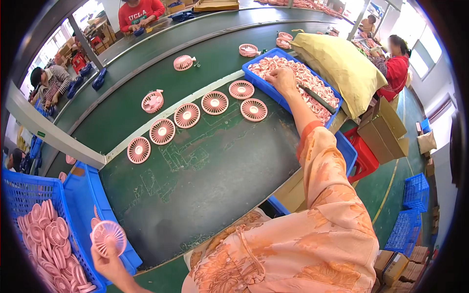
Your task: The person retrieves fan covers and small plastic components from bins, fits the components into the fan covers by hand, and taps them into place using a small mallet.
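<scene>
My left hand (110,265) holds up a round pink fan grille (108,238) by its edge, over the blue bins at the left. My right hand (283,79) reaches into a shallow blue tray (264,87) heaped with small pink ring-like parts (305,78). Its fingers are bent together; what they grip, if anything, is hidden. A dark bar-shaped tool (317,100) lies across the heap beside my right wrist. Several pink fan grilles lie flat on the dark green worktop (210,166), most in a slanting row along its far edge, among them one grille (187,115) near the middle.
A blue crate (29,183) full of pink grilles stands at the left. Beyond the worktop runs a green conveyor (127,88) carrying pink fan parts (183,62). A yellow sack (337,63) sits behind the tray. Co-workers sit across the conveyor and at the right.
</scene>
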### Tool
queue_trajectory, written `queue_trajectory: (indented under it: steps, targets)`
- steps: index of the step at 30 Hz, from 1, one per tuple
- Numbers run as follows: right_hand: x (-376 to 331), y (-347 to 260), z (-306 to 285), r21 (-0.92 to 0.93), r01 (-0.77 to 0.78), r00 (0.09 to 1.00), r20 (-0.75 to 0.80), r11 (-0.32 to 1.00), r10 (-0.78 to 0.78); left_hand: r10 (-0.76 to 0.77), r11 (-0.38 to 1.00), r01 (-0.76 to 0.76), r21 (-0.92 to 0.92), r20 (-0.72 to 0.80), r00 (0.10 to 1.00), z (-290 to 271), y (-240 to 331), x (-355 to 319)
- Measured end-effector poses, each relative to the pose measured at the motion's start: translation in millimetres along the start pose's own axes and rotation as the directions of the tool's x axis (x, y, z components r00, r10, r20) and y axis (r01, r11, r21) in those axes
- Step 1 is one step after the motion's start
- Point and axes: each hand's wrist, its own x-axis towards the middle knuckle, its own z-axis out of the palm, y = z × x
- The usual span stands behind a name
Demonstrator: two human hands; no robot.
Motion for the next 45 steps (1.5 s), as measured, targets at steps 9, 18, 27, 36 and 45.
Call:
queue_trajectory:
  steps: [9, 18, 27, 36, 45]
  targets:
    - [-136, -120, -41, 0.829, -0.188, 0.965, 0.256, 0.527, -0.058, -0.187, 0.75, 0.439, -0.494, 0.479, 0.858, 146, 21, -60]
    - [-273, -220, -52, 0.69, -0.7, 0.549, 0.684, 0.183, -0.48, -0.241, 0.62, 0.55, -0.56, 0.531, 0.812, 180, 13, -72]
    - [-296, -250, -53, 0.868, -0.325, 0.686, 0.489, 0.375, -0.538, -0.3, 0.5, 0.645, -0.577, 0.583, 0.755, 174, 3, -80]
    - [-301, -248, -41, 0.806, 0.193, 0.813, 0.188, 0.559, -0.551, -0.263, 0.541, 0.618, -0.57, 0.584, 0.768, 185, 4, -88]
    - [-288, -241, -42, 0.779, 0.2, 0.791, 0.23, 0.594, -0.567, -0.251, 0.602, 0.612, -0.513, 0.606, 0.755, 183, 7, -85]
